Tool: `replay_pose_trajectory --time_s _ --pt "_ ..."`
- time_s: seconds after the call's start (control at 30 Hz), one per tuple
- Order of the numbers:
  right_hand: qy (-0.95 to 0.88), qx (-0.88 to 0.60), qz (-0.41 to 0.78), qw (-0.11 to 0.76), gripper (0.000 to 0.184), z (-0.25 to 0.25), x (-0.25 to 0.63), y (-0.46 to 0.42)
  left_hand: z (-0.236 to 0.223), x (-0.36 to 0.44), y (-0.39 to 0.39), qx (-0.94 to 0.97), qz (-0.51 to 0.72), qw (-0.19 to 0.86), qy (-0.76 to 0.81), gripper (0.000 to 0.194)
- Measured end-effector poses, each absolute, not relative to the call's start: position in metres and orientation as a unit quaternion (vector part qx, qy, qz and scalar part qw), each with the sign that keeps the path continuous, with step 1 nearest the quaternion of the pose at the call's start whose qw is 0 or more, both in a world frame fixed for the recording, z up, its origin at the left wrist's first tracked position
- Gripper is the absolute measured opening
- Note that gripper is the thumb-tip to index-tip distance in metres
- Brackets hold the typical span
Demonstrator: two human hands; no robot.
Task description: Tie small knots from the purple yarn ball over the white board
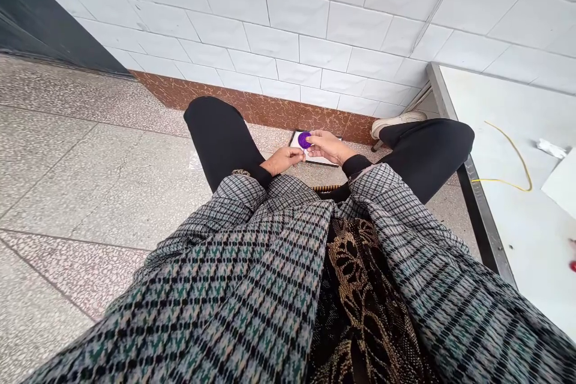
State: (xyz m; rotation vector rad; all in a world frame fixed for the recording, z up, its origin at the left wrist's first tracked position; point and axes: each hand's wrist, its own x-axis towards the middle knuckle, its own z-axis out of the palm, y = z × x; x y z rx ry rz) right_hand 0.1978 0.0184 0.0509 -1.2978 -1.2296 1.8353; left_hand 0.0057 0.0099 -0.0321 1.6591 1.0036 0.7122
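Between my knees, my right hand (pixel 327 145) pinches a small round purple piece (pixel 305 140) with curved lines on its face, like a wound coil or ball of yarn. Just to the left and a little nearer me is my left hand (pixel 283 160), its thumb and fingertips pressed together. A thin dark line, perhaps a strand, drops from the purple piece toward those fingertips, but what they hold is too small to make out. Beneath both hands, a white panel with a black edge (pixel 318 160) is partly hidden.
At right stands a white-topped table (pixel 486 108) with a metal edge. On it lie a bent yellow strand (pixel 527 171), a small white scrap (pixel 551 148) and a white sheet (pixel 562 183). A white tiled wall (pixel 297 18) rises ahead, above a speckled floor (pixel 112 186).
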Motion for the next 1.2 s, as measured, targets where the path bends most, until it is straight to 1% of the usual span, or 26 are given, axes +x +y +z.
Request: replay_pose_trajectory --time_s 0.1,0.17,0.27,0.37,0.47,0.57,0.67,0.77,0.8,0.87,0.93,1.0,1.1,1.2 --pt "-0.485 -0.557 0.598 0.311 0.021 0.042 0.195 0.021 -0.029 0.006 0.005 0.716 0.246 0.533 0.379 0.038" --pt "-0.493 -0.590 0.565 0.298 0.028 0.036 0.194 0.022 -0.027 0.005 0.004 0.713 0.263 0.526 0.382 0.036" --pt "-0.484 -0.588 0.590 0.270 0.030 0.030 0.194 0.022 -0.028 0.003 0.007 0.690 0.316 0.516 0.398 0.031" --pt "-0.465 -0.559 0.635 0.260 0.028 0.027 0.190 0.022 -0.030 0.004 0.011 0.653 0.362 0.536 0.395 0.029" --pt "-0.445 -0.530 0.666 0.278 0.028 0.027 0.185 0.021 -0.029 0.005 0.012 0.595 0.429 0.557 0.390 0.026" --pt "-0.433 -0.473 0.704 0.306 0.021 0.028 0.184 0.019 -0.026 0.007 0.010 0.548 0.475 0.572 0.383 0.023" --pt "-0.457 -0.455 0.696 0.316 0.019 0.030 0.186 0.016 -0.023 0.008 0.007 0.533 0.481 0.579 0.386 0.019" --pt "-0.504 -0.500 0.634 0.307 0.014 0.029 0.186 0.015 -0.022 0.009 0.006 0.542 0.473 0.575 0.389 0.021" --pt "-0.518 -0.514 0.614 0.300 0.015 0.028 0.185 0.015 -0.022 0.010 0.006 0.547 0.470 0.574 0.388 0.022" --pt "-0.538 -0.527 0.592 0.288 0.024 0.026 0.184 0.016 -0.023 0.011 0.006 0.554 0.467 0.572 0.385 0.022" --pt "-0.546 -0.519 0.593 0.285 0.031 0.024 0.183 0.017 -0.023 0.011 0.006 0.555 0.469 0.570 0.384 0.022" --pt "-0.548 -0.499 0.605 0.291 0.032 0.023 0.183 0.020 -0.024 0.011 0.007 0.553 0.475 0.566 0.385 0.023" --pt "-0.546 -0.472 0.626 0.295 0.027 0.025 0.185 0.023 -0.023 0.009 0.007 0.556 0.474 0.563 0.386 0.023" --pt "-0.528 -0.484 0.627 0.306 0.021 0.028 0.185 0.024 -0.022 0.008 0.006 0.576 0.467 0.549 0.386 0.024"
